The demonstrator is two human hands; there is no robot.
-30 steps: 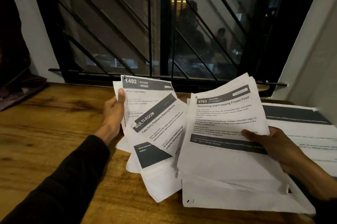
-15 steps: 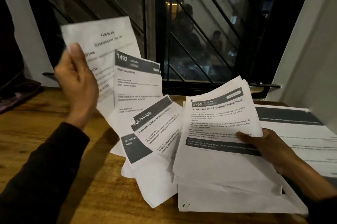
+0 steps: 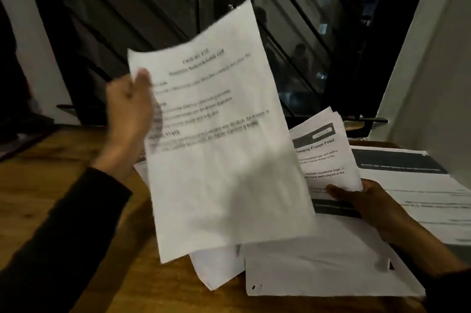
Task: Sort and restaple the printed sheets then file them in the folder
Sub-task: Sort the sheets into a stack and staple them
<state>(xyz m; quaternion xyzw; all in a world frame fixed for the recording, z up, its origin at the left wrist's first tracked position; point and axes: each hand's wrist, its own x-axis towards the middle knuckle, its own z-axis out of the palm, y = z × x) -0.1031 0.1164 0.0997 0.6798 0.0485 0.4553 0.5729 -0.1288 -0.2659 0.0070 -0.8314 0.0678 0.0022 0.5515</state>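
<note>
My left hand (image 3: 130, 111) pinches the left edge of a single printed sheet (image 3: 224, 149) and holds it up, tilted, above the wooden table (image 3: 63, 177). The sheet is blurred and covers most of the loose pages below it; a few white corners (image 3: 216, 269) stick out under its bottom edge. My right hand (image 3: 367, 203) grips a thick stack of printed sheets (image 3: 323, 154), thumb on the top page headed "Freezing Frozen Food". That stack fans out at the top and rests partly on the table.
More printed pages with a dark header band (image 3: 407, 175) lie flat on the table at the right. A barred window (image 3: 254, 32) stands right behind the table, with white walls (image 3: 433, 83) on both sides. A dark cloth (image 3: 15, 142) lies at the far left.
My left hand has swung the single sheet from the upper left toward the middle, so it now hides the fanned pages. My right hand keeps hold of its stack.
</note>
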